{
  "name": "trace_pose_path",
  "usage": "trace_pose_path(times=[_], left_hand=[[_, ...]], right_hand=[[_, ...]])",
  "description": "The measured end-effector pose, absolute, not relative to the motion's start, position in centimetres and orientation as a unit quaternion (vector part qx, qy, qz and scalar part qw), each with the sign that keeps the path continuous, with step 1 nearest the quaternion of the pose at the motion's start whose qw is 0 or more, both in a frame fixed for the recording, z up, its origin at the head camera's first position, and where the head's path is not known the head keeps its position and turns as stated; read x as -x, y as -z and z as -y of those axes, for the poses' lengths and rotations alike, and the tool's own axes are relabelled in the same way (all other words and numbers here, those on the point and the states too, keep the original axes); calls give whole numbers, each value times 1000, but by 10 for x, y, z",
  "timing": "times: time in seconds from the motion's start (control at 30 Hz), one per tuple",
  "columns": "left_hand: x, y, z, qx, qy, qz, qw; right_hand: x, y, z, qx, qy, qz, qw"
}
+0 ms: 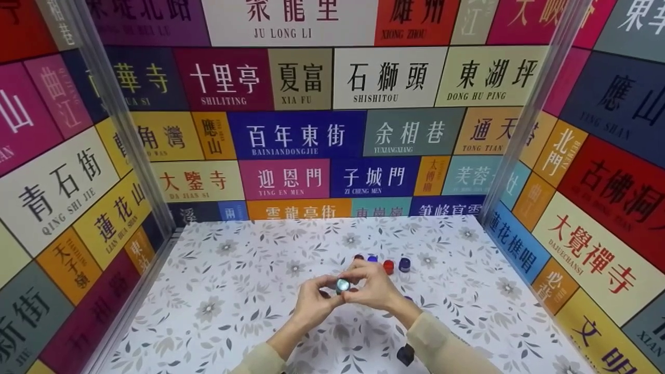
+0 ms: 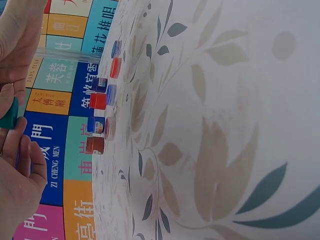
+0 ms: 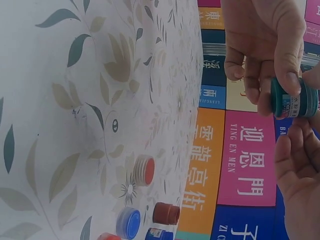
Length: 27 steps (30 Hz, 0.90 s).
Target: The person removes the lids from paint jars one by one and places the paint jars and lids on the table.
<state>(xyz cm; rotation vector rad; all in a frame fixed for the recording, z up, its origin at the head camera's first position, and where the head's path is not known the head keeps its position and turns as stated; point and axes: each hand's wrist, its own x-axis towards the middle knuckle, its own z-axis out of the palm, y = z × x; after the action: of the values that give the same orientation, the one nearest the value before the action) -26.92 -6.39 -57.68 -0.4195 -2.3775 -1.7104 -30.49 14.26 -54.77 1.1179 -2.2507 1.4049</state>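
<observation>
One small teal jar [image 3: 294,97] held mid-air above floral surface [image 1: 234,311], btwn both hands: left hand [image 1: 311,304] & right hand [image 1: 371,285] each pinch it. Other jars [image 1: 388,266] sit just behind. Judgement: steady one end, twist other; keep level.

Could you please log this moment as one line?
left hand: holds teal jar | right hand: grips it too | small jars: on table

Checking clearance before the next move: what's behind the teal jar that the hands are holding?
Behind the teal jar, farther along the floral table, stand small paint jars in red, blue and brown. Both the left hand and right hand pinch it, hiding part of that row.
</observation>
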Motion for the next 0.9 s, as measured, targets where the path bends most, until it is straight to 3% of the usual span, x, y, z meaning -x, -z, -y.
trace_pose_path(times=[0.4,0.9], left_hand=[[270,579,65,135,581,798,88],[270,572,62,76,589,791,148]], right_hand=[[305,550,-145,-382,-475,786,100],[299,542,-139,-291,-477,814,158]])
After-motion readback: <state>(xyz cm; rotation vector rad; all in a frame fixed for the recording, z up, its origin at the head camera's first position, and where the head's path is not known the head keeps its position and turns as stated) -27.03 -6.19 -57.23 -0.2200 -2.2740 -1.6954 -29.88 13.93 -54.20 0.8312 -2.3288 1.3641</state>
